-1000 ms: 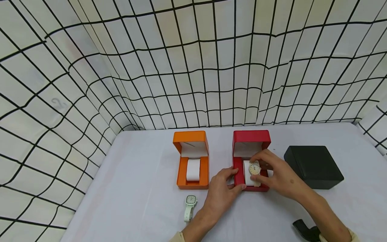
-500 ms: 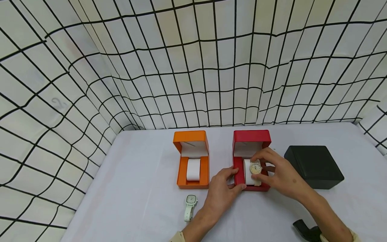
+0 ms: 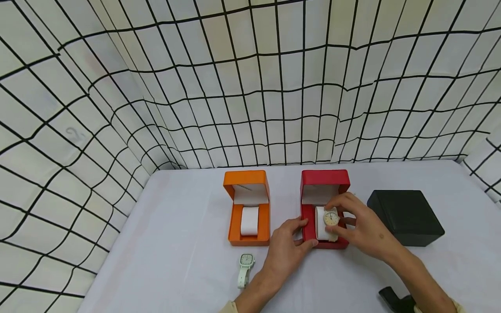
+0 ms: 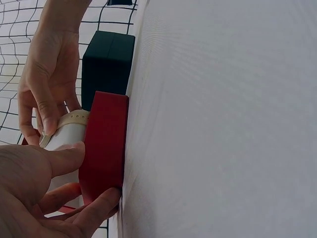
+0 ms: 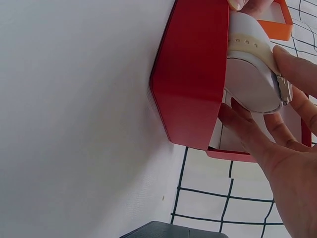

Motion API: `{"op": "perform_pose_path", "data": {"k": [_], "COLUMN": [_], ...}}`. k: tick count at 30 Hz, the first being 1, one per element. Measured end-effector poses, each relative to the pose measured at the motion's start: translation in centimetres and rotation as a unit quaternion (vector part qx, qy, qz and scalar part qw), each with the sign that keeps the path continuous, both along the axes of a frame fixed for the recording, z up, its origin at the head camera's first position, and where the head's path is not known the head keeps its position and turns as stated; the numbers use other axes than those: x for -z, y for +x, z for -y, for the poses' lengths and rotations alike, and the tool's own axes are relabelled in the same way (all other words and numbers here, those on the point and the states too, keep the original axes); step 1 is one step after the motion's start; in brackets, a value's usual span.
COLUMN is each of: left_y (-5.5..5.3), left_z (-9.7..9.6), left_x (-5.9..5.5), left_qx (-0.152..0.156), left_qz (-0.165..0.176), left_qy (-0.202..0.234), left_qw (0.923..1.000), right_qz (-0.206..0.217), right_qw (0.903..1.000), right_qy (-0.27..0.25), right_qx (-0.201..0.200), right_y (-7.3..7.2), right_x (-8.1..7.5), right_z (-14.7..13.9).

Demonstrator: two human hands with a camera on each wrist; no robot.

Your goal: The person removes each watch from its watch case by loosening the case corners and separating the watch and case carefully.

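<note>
An open red watch box (image 3: 308,226) stands right of centre in the head view. My left hand (image 3: 286,252) grips its front left corner, the thumb at the front rim and the fingers along the side. Inside the box is a white cushion (image 3: 320,224) with a cream-strapped watch (image 3: 331,218) around it. The fingers and thumb of my right hand (image 3: 365,226) hold this watch at the dial's edges. In the right wrist view, the strap (image 5: 255,48) wraps the cushion, which sits tilted at the box's rim. The lower part of the cushion is hidden.
To the left, an orange watch box (image 3: 235,228) stands open with a bare white cushion (image 3: 249,221). A pale green watch (image 3: 245,269) lies in front of it. A closed dark green box (image 3: 405,217) is at the right. Black netting (image 3: 274,91) rises behind the table.
My right hand and the watch have shifted very slightly to the right. The left hand keeps its grip on the red box.
</note>
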State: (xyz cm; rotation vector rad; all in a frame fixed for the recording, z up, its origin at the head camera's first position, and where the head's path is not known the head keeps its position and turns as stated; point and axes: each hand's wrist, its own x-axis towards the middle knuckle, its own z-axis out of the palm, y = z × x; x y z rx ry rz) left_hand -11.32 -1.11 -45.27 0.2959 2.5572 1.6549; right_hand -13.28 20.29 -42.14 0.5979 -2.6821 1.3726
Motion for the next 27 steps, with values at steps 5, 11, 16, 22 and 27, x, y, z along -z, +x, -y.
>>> {"op": "perform_pose_path", "data": {"k": [5,11,16,22,27], "left_y": [0.08,0.07,0.15,0.17,0.20], "left_z": [0.11,0.05,0.02,0.00,-0.10], "left_x": [0.10,0.19,0.20,-0.01,-0.03], "left_qx": [0.003,0.005,0.008,0.003,-0.003], "left_qz": [-0.005,-0.002,0.000,-0.002,-0.014], "left_qy": [0.001,-0.001,0.001,-0.009,-0.031], "left_qw": [1.0000,1.0000,1.0000,0.9999,0.9994], "right_qz": [0.003,0.009,0.006,0.006,0.019], "right_qw": [0.9999,0.9998,0.9997,0.9996,0.9993], "right_qy": [-0.012,-0.020,-0.022,-0.022,-0.024], "right_qx": [-0.002,0.001,0.009,0.017,0.023], "right_y": [-0.03,-0.10,0.06,0.10,0.08], "right_x": [-0.03,0.04,0.18,0.45,0.53], "right_z": [-0.06,-0.28,-0.33,-0.25,-0.26]}}
